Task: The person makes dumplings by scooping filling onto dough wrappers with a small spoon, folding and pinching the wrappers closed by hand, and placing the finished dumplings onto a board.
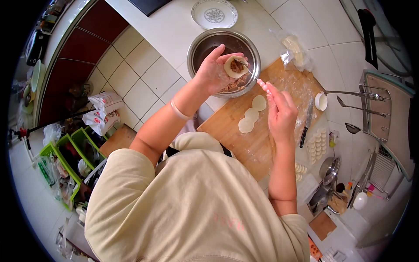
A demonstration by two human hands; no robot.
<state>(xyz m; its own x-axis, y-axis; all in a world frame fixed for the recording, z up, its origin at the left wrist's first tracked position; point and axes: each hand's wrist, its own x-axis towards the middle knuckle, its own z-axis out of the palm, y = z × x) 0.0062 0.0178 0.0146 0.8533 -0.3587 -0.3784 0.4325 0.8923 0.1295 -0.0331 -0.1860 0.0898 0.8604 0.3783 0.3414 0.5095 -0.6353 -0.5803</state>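
Nearest is the right hand (279, 109), its thumb and forefinger pinching the pink, bead-textured handle (263, 84) of a slim metal utensil (253, 76); how the remaining fingers lie is partly hidden. From that pinch, the pale round dough wrapper (229, 72) lies at ten o'clock, and the utensil's long axis runs the same way, handle at four o'clock, tip toward the crumbly brown filling (237, 66) in the wrapper's middle. Whether the tip presses into the filling or only hovers over it, I cannot tell.

The left hand (214, 72) is much the nearer to the wrapper, since it carries it: palm up, fingers stretched out beneath the dough, thumb spread well clear toward one o'clock. Wrapper and fingers stand over the round stainless-steel mixing bowl (190, 63), where more brown filling (233, 86) shows at the five o'clock side.

Lower down, three flat pale dough discs (251, 115) lie in an overlapping row on the light-brown wooden board (224, 121), at nine o'clock from the right hand, the row pointing from seven to one. At four o'clock from that hand rests a black-handled knife (304, 135), and beyond it sit rows of small white folded dumplings (317, 146).

Farthest, past the bowl at twelve, stands a white patterned plate (197, 15).
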